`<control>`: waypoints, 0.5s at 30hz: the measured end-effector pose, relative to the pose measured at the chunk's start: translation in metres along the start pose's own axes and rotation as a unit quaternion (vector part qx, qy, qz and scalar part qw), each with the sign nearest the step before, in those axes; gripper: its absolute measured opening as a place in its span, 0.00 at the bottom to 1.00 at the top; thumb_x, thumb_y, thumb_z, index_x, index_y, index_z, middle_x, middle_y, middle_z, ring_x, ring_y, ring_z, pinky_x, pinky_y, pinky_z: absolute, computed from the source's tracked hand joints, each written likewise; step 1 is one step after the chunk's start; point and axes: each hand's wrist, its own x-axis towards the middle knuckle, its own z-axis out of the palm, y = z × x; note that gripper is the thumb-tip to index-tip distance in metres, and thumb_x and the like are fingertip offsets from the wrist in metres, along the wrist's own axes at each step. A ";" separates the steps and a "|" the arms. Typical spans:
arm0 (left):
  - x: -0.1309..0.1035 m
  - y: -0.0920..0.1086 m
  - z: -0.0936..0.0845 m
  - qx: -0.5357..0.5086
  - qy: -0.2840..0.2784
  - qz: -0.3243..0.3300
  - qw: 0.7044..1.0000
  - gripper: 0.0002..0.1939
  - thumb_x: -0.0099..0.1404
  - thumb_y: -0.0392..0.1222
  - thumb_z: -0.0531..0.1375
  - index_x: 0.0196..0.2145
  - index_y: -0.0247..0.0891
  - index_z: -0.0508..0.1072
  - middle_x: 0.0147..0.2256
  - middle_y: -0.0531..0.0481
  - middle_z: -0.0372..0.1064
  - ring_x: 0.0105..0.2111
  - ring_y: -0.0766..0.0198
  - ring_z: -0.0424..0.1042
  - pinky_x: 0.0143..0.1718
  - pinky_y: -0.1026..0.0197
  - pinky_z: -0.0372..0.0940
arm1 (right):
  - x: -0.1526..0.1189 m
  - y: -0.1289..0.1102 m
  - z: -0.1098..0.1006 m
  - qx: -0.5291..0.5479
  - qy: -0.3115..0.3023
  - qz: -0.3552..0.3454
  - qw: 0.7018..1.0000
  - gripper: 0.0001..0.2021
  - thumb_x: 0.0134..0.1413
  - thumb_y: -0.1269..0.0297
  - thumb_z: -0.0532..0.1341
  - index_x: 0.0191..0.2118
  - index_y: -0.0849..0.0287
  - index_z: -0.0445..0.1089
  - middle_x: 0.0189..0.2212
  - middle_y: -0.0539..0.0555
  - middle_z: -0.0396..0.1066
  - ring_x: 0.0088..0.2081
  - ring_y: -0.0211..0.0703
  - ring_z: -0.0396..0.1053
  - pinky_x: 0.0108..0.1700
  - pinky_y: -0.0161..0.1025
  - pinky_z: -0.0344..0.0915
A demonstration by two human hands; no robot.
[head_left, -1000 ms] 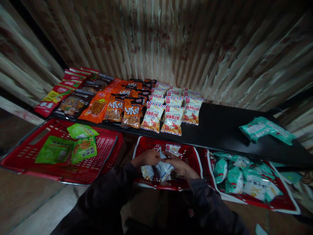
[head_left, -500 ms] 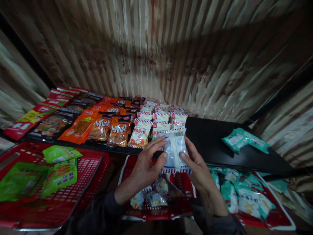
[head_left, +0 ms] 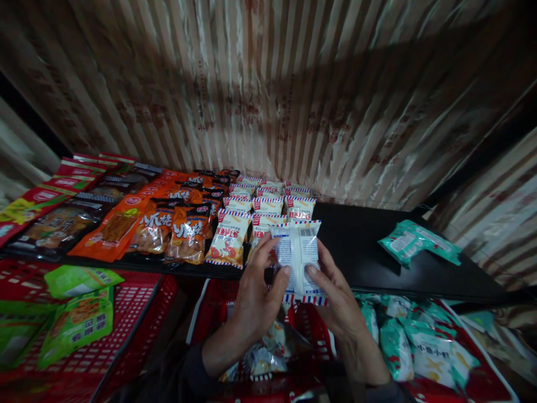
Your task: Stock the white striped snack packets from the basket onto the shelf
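Observation:
Between my two hands is a small white snack bag (head_left: pixel 297 260) with red and blue striped ends, its printed back and centre seam facing me. My left hand (head_left: pixel 255 291) grips its left side with thumb and fingers. On its right side my right hand (head_left: pixel 335 291) presses the thumb on the back, fingers behind. The bag is held just in front of the black shelf (head_left: pixel 361 246). Matching snack bags (head_left: pixel 229 238) stand in rows beyond it, fronts outward. Below my hands, a red basket (head_left: pixel 197 313) contains more white bags (head_left: pixel 266 358).
Orange-and-black snack bags (head_left: pixel 188 232), an orange pack (head_left: pixel 113 226) and red packs (head_left: pixel 42 196) line the shelf's left. Teal bags (head_left: pixel 419 243) lie at its right. A left red basket (head_left: pixel 138 302) contains green packs (head_left: pixel 79 324); a right one (head_left: pixel 495 369) contains teal-white bags (head_left: pixel 428 347).
The view has shifted closer and a little to the right, so the shelf goods appear further left. Both hands keep hold of the snack bag, which stays in nearly the same pose.

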 end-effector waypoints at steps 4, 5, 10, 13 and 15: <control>-0.002 -0.003 0.004 0.015 -0.016 0.004 1.000 0.22 0.65 0.42 0.57 0.58 0.43 0.66 0.66 0.41 0.54 0.60 0.50 0.64 0.56 0.47 0.66 | 0.002 -0.001 -0.007 -0.012 0.002 0.000 1.000 0.34 0.44 0.57 0.73 0.59 0.46 0.65 0.57 0.52 0.70 0.58 0.54 0.67 0.56 0.48 0.67; -0.002 -0.003 0.005 0.013 -0.020 0.010 1.000 0.22 0.65 0.41 0.57 0.57 0.43 0.66 0.66 0.42 0.55 0.60 0.50 0.63 0.56 0.47 0.66 | 0.002 -0.001 -0.008 -0.021 0.000 -0.004 1.000 0.32 0.45 0.56 0.73 0.57 0.47 0.66 0.56 0.53 0.71 0.57 0.53 0.69 0.56 0.47 0.67; 0.004 -0.001 0.001 -0.073 -0.035 -0.035 0.996 0.26 0.63 0.41 0.60 0.58 0.41 0.65 0.59 0.40 0.65 0.56 0.53 0.69 0.53 0.51 0.68 | 0.007 -0.003 -0.010 -0.058 -0.017 -0.012 0.998 0.25 0.47 0.55 0.72 0.52 0.52 0.70 0.50 0.53 0.76 0.49 0.51 0.74 0.51 0.45 0.70; 0.010 0.003 -0.006 -0.161 -0.047 -0.104 0.980 0.27 0.64 0.45 0.60 0.59 0.39 0.63 0.55 0.40 0.70 0.54 0.54 0.71 0.54 0.52 0.67 | 0.007 -0.005 -0.013 -0.053 -0.031 0.006 0.998 0.26 0.45 0.54 0.72 0.51 0.52 0.71 0.47 0.54 0.77 0.47 0.52 0.75 0.47 0.44 0.72; 0.015 0.005 -0.010 -0.205 -0.047 -0.124 0.970 0.25 0.64 0.48 0.60 0.57 0.38 0.65 0.56 0.40 0.69 0.55 0.54 0.70 0.56 0.51 0.65 | 0.007 -0.005 -0.016 -0.052 -0.042 0.021 0.998 0.26 0.44 0.53 0.73 0.50 0.53 0.72 0.45 0.54 0.78 0.45 0.53 0.75 0.45 0.44 0.72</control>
